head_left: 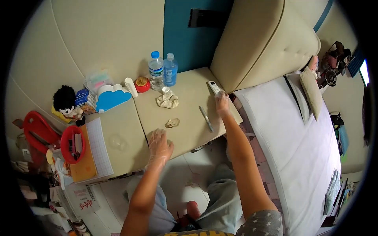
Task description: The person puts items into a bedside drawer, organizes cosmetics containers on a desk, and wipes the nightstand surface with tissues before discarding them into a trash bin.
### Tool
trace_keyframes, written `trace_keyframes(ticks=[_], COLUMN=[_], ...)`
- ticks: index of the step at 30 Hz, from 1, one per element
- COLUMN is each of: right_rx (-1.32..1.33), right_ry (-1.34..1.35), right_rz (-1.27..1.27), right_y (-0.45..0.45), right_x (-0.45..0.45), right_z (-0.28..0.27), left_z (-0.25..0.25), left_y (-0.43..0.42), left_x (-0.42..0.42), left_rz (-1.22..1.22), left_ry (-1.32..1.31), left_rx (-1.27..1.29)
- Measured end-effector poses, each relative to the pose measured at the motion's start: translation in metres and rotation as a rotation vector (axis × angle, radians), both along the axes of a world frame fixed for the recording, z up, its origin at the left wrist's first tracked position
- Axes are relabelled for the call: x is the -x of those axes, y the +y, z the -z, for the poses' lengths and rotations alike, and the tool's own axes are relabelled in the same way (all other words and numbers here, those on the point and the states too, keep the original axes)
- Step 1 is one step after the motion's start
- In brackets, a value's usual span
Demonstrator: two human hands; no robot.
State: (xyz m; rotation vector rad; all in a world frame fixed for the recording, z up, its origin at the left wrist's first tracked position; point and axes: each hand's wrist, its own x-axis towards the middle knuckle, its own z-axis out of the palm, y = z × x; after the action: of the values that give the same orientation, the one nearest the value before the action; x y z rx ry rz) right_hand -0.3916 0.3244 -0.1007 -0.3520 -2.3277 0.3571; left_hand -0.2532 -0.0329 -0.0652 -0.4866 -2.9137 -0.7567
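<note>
Both my hands wear thin clear plastic gloves. At the right end of the cream cabinet top [185,135], my right hand [223,103] is closed around the lower end of a white remote control [213,86]. My left hand [159,144] lies with fingers stretched out at the cabinet's front edge, holding nothing. Between the hands are a grey pen [205,118] and a small beige looped item [172,123], whose kind I cannot make out. Farther back sits a crumpled cream cloth [168,100] beside a small white cup-like piece [165,90].
A water bottle [156,72] and a blue bottle [170,70] stand by the wall, near a red round container [142,84]. Leftward are a blue cloud-shaped box [113,99], a doll [69,103], a gridded paper [99,145] and a red basket [73,158]. A bed [291,145] borders the right.
</note>
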Motion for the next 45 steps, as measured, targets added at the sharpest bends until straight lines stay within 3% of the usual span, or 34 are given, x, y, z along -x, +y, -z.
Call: trace_keyframes(ticks=[2, 6, 8, 12, 14, 18, 21, 23, 25, 27, 29, 34, 36, 38, 39, 41, 42, 44, 45], right_rx=[0.033, -0.027, 0.015, -0.080, -0.003, 0.045, -0.045, -0.311, -0.149, -0.309, -0.073, -0.190, 0.023, 0.078, 0.131, 0.211, 0.295, 0.618, 0.393], right_ry=[-0.302, -0.409, -0.587, -0.523, -0.416, -0.453, -0.311, -0.175, -0.372, -0.217, -0.243, -0.325, 0.026, 0.083, 0.141, 0.106, 0.075, -0.325, -0.212], right_rz=[-0.006, 0.046, 0.166, 0.173, 0.151, 0.102, 0.251, 0.172, -0.118, -0.472, -0.546, -0.539, -0.648, -0.537, -0.420, -0.425, -0.428, -0.522, -0.718], right_y=[-0.008, -0.008, -0.010, -0.004, -0.016, -0.019, -0.041, -0.063, -0.102, -0.124, -0.182, -0.196, -0.187, -0.192, -0.198, -0.208, -0.214, -0.234, -0.240], right_x=[0.002, 0.022, 0.025, 0.028, 0.014, 0.008, 0.004, 0.001, -0.005, 0.009, -0.017, 0.007, 0.003, -0.019, -0.034, -0.067, -0.086, -0.127, -0.138], right_z=[-0.024, -0.044, -0.057, -0.039, -0.051, -0.058, -0.058, -0.054, -0.062, -0.026, -0.070, -0.027, -0.021, -0.042, -0.055, -0.068, -0.073, -0.080, -0.069], left_z=[-0.002, -0.003, 0.003, 0.001, -0.001, -0.001, -0.005, -0.004, -0.002, -0.003, -0.008, -0.004, -0.006, -0.010, -0.012, -0.015, -0.022, -0.036, -0.031], left_y=[0.001, -0.002, -0.006, -0.008, -0.008, -0.004, -0.003, -0.003, -0.003, -0.003, -0.003, -0.008, -0.013, -0.017, -0.018, -0.018, -0.015, -0.010, -0.009], left_x=[-0.001, 0.001, 0.007, 0.013, 0.014, 0.012, 0.013, 0.012, 0.011, 0.010, 0.009, 0.010, 0.014, 0.016, 0.016, 0.015, 0.012, 0.007, 0.007], left_rz=[-0.047, -0.046, -0.058, -0.096, -0.072, -0.074, -0.077, -0.072, -0.070, -0.067, -0.056, -0.079, -0.078, -0.055, -0.059, -0.064, -0.065, -0.008, 0.048], left_ry=[0.015, 0.018, 0.038, 0.041, 0.007, 0.014, -0.033, -0.049, -0.021, 0.009, -0.016, -0.032, -0.039, -0.002, -0.006, -0.050, -0.055, -0.522, -0.619], left_rx=[0.017, 0.023, -0.005, 0.028, 0.031, 0.014, 0.029, 0.040, 0.026, 0.012, 0.027, -0.001, -0.048, -0.465, -0.468, -0.742, -0.744, -1.498, -1.622])
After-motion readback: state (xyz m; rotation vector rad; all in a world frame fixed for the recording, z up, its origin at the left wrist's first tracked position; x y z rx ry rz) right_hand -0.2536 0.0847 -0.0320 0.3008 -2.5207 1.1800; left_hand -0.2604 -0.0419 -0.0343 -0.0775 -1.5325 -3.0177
